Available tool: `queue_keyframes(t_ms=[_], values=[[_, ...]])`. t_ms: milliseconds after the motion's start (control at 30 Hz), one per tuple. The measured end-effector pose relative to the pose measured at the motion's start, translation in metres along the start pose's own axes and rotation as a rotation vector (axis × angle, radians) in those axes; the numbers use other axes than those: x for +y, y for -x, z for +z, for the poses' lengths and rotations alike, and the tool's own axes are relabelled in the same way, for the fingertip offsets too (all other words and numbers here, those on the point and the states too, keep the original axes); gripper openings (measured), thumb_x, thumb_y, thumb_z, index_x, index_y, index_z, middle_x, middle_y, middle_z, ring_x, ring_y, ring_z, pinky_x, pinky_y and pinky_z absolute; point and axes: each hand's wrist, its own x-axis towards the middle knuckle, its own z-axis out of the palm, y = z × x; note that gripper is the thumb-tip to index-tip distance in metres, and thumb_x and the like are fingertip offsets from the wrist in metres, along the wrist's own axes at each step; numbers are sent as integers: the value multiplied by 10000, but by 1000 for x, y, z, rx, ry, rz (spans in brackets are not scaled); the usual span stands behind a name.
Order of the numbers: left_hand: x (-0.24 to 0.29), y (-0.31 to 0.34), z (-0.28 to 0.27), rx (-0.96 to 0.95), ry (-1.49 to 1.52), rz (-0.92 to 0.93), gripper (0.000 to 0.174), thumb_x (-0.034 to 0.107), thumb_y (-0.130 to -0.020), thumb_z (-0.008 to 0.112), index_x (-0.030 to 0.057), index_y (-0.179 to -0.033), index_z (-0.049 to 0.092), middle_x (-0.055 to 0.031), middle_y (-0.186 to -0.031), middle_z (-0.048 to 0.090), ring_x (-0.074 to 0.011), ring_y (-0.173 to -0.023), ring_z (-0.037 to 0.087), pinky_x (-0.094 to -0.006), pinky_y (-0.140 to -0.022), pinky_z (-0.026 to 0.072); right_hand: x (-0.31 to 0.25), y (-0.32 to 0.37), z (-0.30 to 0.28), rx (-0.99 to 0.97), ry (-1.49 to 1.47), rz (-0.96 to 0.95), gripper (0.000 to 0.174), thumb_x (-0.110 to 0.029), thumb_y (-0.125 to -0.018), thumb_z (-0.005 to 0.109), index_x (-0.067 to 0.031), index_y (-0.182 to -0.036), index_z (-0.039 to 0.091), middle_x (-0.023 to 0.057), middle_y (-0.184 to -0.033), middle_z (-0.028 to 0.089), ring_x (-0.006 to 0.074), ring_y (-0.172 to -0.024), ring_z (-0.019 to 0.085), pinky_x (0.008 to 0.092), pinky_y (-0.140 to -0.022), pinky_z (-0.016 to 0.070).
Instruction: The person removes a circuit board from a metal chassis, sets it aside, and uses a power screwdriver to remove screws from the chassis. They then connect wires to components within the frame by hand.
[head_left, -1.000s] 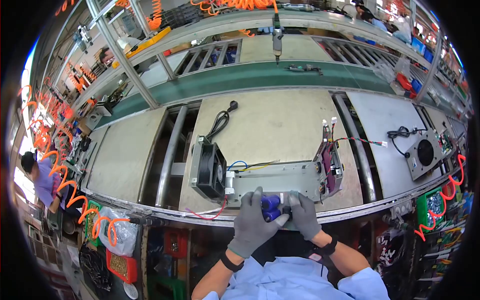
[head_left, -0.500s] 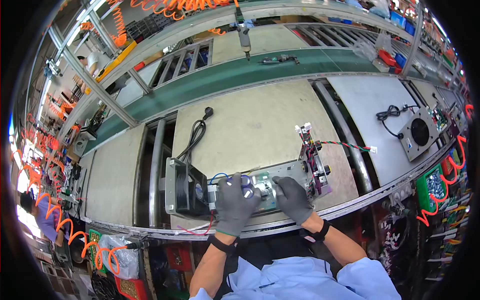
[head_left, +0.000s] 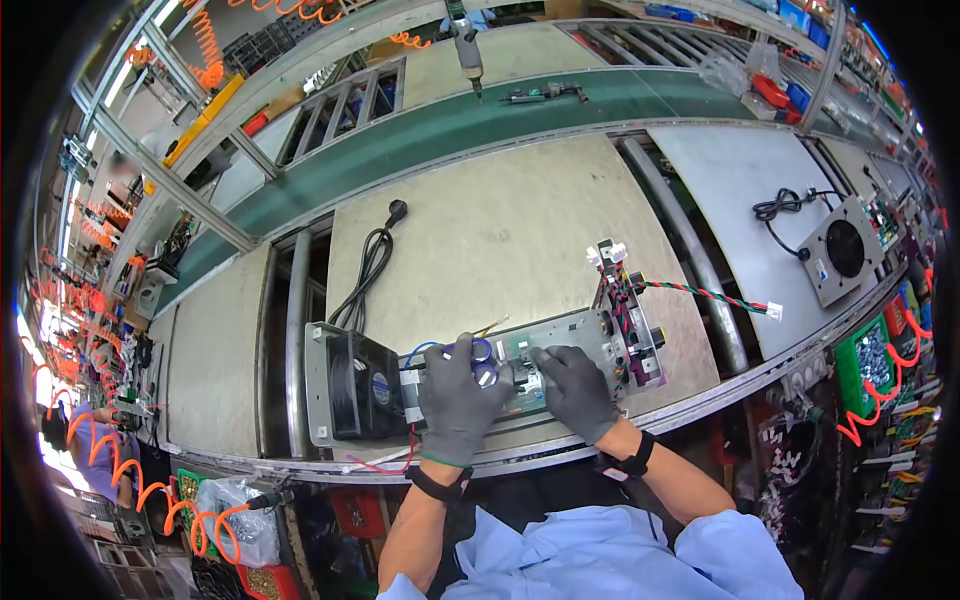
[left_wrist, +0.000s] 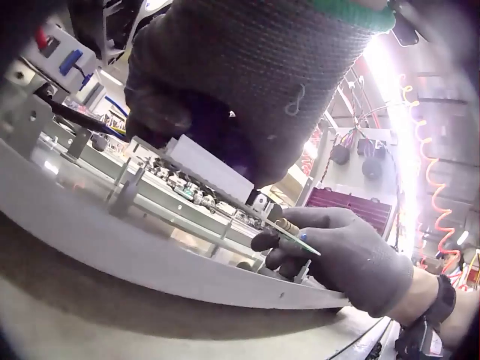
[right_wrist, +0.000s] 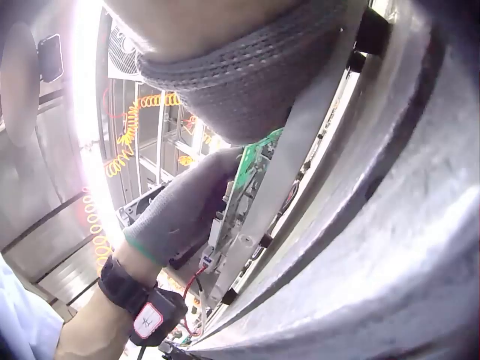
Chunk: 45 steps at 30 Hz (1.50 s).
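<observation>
Both hands wear grey gloves and work on a green circuit board (right_wrist: 241,180) inside a long metal chassis (head_left: 574,334). My left hand (head_left: 458,400) grips the board's left part, fingers curled over its purple-blue capacitors (head_left: 485,352). The right hand (head_left: 578,392) pinches the right end of the board, its thumb and fingers at the edge in the left wrist view. In that view the board is tilted above the chassis floor. A black fan (head_left: 366,386) stands at the chassis's left end, and an upright bracket with boards and wires (head_left: 622,310) at the right.
A black power cord (head_left: 372,270) lies behind the fan on the wooden board (head_left: 480,220). Another fan unit (head_left: 845,250) sits to the right. Beyond the green belt edge hangs a screwdriver (head_left: 468,55). Orange coiled hoses (head_left: 225,530) hang at the left front.
The hands have carried the circuit board from the chassis's front edge forward and into the chassis, turning its component side up. The head view has shifted slightly.
</observation>
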Motion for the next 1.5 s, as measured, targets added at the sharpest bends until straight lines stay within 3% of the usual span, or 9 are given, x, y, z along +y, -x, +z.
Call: queue_keyframes(t_ms=[700, 867, 1000, 1067, 1133, 1200, 1267, 1367, 1500], values=[[-6, 13, 24, 73, -44, 50, 443, 343, -783, 764, 82, -1080, 563, -186, -1035, 527, -363, -910, 632, -466, -649, 567, 0, -1, -5, -130, 395, -185, 339, -102, -856, 621, -53, -1186, 680, 105, -1022, 670, 292, -929, 635, 419, -788, 511], [-6, 16, 25, 39, -58, 1, 492, 362, -804, 754, 50, -1120, 544, -183, -1072, 494, -361, -983, 611, -445, -620, 581, 7, 0, -3, -141, 393, -204, 336, -80, -856, 617, -33, -1184, 677, 128, -1029, 675, 323, -912, 646, 444, -747, 530], [-9, 22, 11, 76, 103, 62, 574, 425, -808, 744, 69, -1212, 548, -240, -1158, 537, -415, -970, 643, -522, -743, 561, -26, 11, -16, -197, 389, -49, 397, -54, -863, 588, -4, -1257, 602, 209, -1053, 656, 420, -900, 627, 523, -773, 520], [-10, 36, 4, 36, 113, 73, 765, 473, -810, 766, 43, -1373, 478, -329, -1378, 437, -491, -1133, 572, -547, -900, 516, -68, 27, -55, -546, 250, -61, 563, -111, -851, 661, 10, -1379, 506, 269, -1084, 631, 450, -1025, 605, 511, -878, 525], [-20, 61, 2, 62, 124, 187, 880, 415, -785, 809, 42, -1473, 406, -329, -1481, 345, -486, -1206, 524, -539, -960, 490, -159, 4, -123, -952, -111, 2, 575, -148, -920, 659, 45, -1430, 474, 272, -1180, 637, 426, -1096, 626, 479, -949, 525], [-24, 83, -2, 100, 145, 221, 840, 400, -796, 798, 35, -1463, 440, -317, -1475, 360, -468, -1233, 497, -528, -1015, 450, -181, -15, -163, -1104, -385, -312, 467, -178, -981, 585, 26, -1393, 499, 252, -1217, 643, 354, -1132, 647, 444, -950, 514], [-29, 105, -2, 132, 165, 207, 714, 361, -794, 797, 30, -1366, 528, -292, -1451, 401, -449, -1262, 476, -530, -1036, 426, -225, -74, -212, -1359, -416, -16, 485, -197, -1005, 582, 1, -1441, 504, 217, -1225, 668, 306, -1113, 663, 406, -961, 517], [-44, 122, 7, 72, 127, 163, 615, 373, -819, 764, 24, -1293, 583, -273, -1389, 452, -448, -1269, 469, -556, -1046, 406, -223, -176, -243, -919, -166, -292, 460, -218, -998, 640, -5, -1400, 579, 135, -1084, 726, 204, -949, 702, 361, -870, 561], [-61, 122, 21, 48, 128, 184, 557, 322, -813, 758, 48, -1271, 600, -233, -1345, 514, -445, -1218, 512, -560, -1032, 430, -158, -334, -205, -408, -46, 112, 495, -273, -979, 620, 45, -1357, 587, 129, -1051, 705, 189, -872, 684, 311, -763, 579]])
